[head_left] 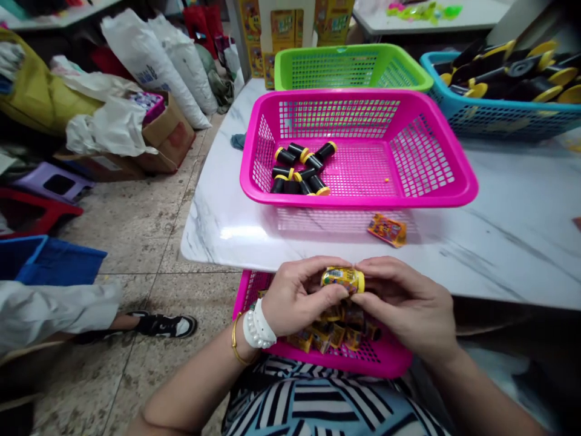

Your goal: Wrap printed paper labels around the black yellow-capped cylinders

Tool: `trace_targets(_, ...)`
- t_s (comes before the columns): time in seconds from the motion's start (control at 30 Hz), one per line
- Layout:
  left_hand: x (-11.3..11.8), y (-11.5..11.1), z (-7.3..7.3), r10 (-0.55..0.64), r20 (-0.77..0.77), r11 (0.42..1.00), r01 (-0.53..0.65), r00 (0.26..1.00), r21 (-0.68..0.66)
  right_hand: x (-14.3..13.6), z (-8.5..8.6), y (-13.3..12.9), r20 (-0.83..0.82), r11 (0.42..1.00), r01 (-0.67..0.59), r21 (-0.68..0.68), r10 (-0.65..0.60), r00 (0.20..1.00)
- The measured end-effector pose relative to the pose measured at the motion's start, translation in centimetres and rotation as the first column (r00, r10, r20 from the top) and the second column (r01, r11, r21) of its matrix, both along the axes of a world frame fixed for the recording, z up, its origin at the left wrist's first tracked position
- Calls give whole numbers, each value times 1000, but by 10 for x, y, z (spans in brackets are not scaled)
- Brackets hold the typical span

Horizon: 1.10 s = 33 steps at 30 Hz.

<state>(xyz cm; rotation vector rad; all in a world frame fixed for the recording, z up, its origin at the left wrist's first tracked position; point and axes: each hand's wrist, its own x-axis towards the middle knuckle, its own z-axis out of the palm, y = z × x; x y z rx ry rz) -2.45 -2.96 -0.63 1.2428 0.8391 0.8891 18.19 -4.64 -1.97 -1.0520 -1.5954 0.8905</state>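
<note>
The grip of the left hand (297, 297) is nearly closed, thumb and fingers around the body of a small wrapped bottle (340, 278) just below the centre of the frame. The right hand (411, 306) has its thumb and fingertips drawn together at the bottle's yellow cap end.

Below them, at bottom centre, a lower pink basket (381, 358) contains yellow-orange wrapped pieces (321, 339). Across the middle runs a white marbled counter (508, 242). An orange packet (387, 230) lies on it right of centre, near a larger pink basket (358, 198) with black, yellow-capped bottles (313, 161) at its left side.

Behind stand a green basket (354, 51), top centre, and a heaped blue basket (503, 124), upper right. White sacks (143, 63) lean at upper left; a person's shoe (166, 325) rests on the tiled floor (140, 242), lower left.
</note>
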Motion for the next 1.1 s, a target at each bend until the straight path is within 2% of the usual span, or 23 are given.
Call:
trace_targets(0.1, -5, 1, -1, -32, 42, 965, 42, 999, -260, -1, 2, 5, 157, 967, 9, 254, -50, 986)
trace_targets(0.17, -6, 1, 0, -14, 55, 952, 30, 998, -305, -2, 3, 8, 194, 938, 3, 346, -74, 978)
trace_targets(0.23, -4, 1, 0, 28, 76, 974, -10, 997, -228, -5, 2, 10, 140, 968, 31, 250, -68, 988)
trace_targets(0.3, -1, 2, 0, 62, 99, 990, -49, 993, -130, -10, -1, 10, -12, 998, 53, 14, -53, 999)
trace_targets(0.37, 2, 5, 1, 67, 90, 995, -60, 994, -75, -15, -3, 9, -193, 979, 22, -202, -62, 979)
trace_targets(0.47, 4, 11, 5, 26, 53, 995, -21, 998, -98, -17, -2, 10, -318, 946, -14, -325, -96, 943)
trace_targets(0.57, 7, 15, 9, -61, 65, 965, 75, 996, -252, -9, 3, 15, -399, 931, -135, -339, -12, 917)
trace_targets(0.67, 11, 14, 8, -105, 107, 924, 137, 989, -358, 1, 4, 19, -373, 927, -236, -292, 118, 921)
trace_targets(0.73, 13, 12, 6, -84, 161, 911, 142, 983, -388, 5, 0, 20, -353, 934, -232, -272, 128, 927)
trace_targets(0.83, 14, 8, 5, -36, 249, 902, 139, 968, -408, 6, -6, 17, -454, 924, -224, -311, 62, 889)
trace_targets(0.97, 15, 3, 5, 41, 142, 910, 22, 989, -414, 0, -9, 8, -468, 916, -269, -299, 105, 878)
trace_targets(1.03, 16, 0, 3, 69, 96, 904, -21, 993, -427, -6, -10, 2, -447, 945, -210, -251, 80, 891)
trace_targets(1.1, 16, -4, 0, 78, 102, 893, -24, 992, -448, -13, -11, -5, -397, 976, -99, -194, 14, 918)
